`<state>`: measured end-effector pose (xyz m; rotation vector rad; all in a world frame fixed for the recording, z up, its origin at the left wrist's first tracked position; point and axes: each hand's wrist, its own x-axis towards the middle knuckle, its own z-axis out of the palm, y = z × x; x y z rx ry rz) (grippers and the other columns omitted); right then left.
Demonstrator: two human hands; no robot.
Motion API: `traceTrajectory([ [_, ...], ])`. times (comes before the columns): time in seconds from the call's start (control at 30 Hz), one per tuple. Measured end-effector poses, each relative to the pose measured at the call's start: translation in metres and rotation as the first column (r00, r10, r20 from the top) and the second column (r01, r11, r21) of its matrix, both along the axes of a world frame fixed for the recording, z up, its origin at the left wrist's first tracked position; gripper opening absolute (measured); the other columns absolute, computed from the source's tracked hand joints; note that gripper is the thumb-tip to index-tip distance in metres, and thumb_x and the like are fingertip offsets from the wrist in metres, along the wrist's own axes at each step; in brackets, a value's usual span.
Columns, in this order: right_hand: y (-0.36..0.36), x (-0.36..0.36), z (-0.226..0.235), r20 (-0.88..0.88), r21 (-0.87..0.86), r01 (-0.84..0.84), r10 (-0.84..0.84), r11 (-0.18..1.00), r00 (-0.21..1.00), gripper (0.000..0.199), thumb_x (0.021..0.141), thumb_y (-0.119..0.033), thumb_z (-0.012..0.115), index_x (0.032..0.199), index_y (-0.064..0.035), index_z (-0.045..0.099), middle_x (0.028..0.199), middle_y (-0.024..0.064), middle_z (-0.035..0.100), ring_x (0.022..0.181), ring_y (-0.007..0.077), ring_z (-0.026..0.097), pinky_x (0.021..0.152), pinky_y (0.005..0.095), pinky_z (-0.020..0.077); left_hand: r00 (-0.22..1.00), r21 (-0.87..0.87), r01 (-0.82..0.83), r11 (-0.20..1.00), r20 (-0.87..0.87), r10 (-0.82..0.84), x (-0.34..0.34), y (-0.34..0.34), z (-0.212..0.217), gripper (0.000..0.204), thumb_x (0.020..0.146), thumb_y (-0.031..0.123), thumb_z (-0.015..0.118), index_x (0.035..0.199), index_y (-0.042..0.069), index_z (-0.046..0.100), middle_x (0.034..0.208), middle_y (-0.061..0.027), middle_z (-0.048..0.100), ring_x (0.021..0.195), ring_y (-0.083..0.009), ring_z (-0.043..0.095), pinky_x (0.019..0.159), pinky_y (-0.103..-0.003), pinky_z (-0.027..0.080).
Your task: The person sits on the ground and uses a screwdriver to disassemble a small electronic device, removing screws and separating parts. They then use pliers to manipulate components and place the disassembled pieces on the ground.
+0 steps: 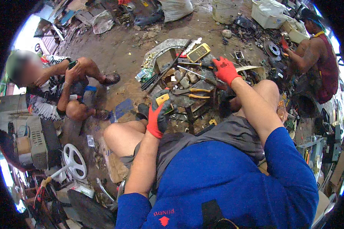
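Note:
My left hand, in a red and dark grey glove, is closed around a small yellow block-like piece; its far side is hidden by my fingers. My right hand, in a red glove, hovers at the right edge of a low work stand, fingers apart, beside a black and orange handle. Pliers with yellow handles lie on the stand between my hands. A long screwdriver rests just beyond them. Farther off lies a yellow meter-like device with a dark face.
Metal scraps and dark rods crowd the stand, with a curved grey slab behind. At left, a seated person holds a phone; at right another works in red gloves. A white steering-wheel-shaped part stands lower left.

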<state>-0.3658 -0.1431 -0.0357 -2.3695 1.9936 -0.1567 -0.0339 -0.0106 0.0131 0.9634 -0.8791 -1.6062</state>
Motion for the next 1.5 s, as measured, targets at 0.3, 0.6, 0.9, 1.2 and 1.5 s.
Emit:
traceTrajectory([
  [0.3,0.017,0.023,0.02,0.277,-0.038,0.096,-0.082,0.995,0.957,0.049,0.082,-0.032,0.065,0.121,-0.0038,0.055,0.119,0.0277,0.055,0.111,0.0406,0.056,0.094,0.0455,0.0468,0.997,-0.01,-0.056,0.998,0.043,0.057,0.012,0.005,-0.005,0.029,0.091,0.01,0.06,0.12,0.008,0.057,0.101,-0.0012,0.063,0.084,-0.0113,0.061,0.071,-0.028,0.053],
  [0.6,0.1,0.055,0.102,0.857,0.442,-0.403,-0.51,0.801,-0.074,0.034,0.089,-0.029,0.063,0.114,-0.0067,0.059,0.084,0.0006,0.061,0.07,0.0117,0.06,0.062,0.0273,0.0512,0.995,-0.063,-0.081,0.995,0.058,0.085,0.022,-0.002,-0.006,0.041,0.084,-0.003,0.065,0.123,0.005,0.055,0.111,-0.0035,0.063,0.093,-0.0128,0.062,0.081,-0.029,0.053],
  [0.9,0.14,0.092,0.058,0.974,0.111,-0.329,-0.036,0.938,0.224,0.042,0.09,-0.02,0.059,0.128,-0.0038,0.055,0.109,0.009,0.066,0.099,0.0187,0.063,0.09,0.0309,0.0476,0.873,-0.272,-0.242,0.931,0.357,0.331,0.037,-0.012,-0.006,0.042,0.079,0.001,0.072,0.119,0.004,0.058,0.111,-0.005,0.064,0.097,-0.0143,0.061,0.088,-0.029,0.049],
  [1.2,0.154,0.1,0.083,0.902,0.259,-0.395,-0.075,0.881,0.426,0.046,0.084,-0.021,0.065,0.127,-0.0088,0.058,0.118,0.0153,0.064,0.112,0.0253,0.06,0.098,0.0356,0.0436,0.781,-0.286,-0.345,0.894,0.442,0.442,0.045,-0.008,-0.011,0.043,0.076,0.008,0.077,0.114,0.001,0.058,0.107,-0.0047,0.064,0.093,-0.0129,0.06,0.084,-0.028,0.048],
  [1.5,0.154,0.097,0.075,0.857,0.246,-0.383,-0.016,0.891,0.514,0.051,0.082,-0.029,0.067,0.126,-0.0049,0.058,0.119,0.0196,0.063,0.114,0.0317,0.059,0.099,0.0379,0.0436,0.794,-0.249,-0.331,0.91,0.448,0.411,0.046,-0.005,-0.009,0.042,0.077,0.007,0.075,0.116,0.001,0.058,0.107,-0.0049,0.064,0.095,-0.0131,0.06,0.084,-0.028,0.048],
])
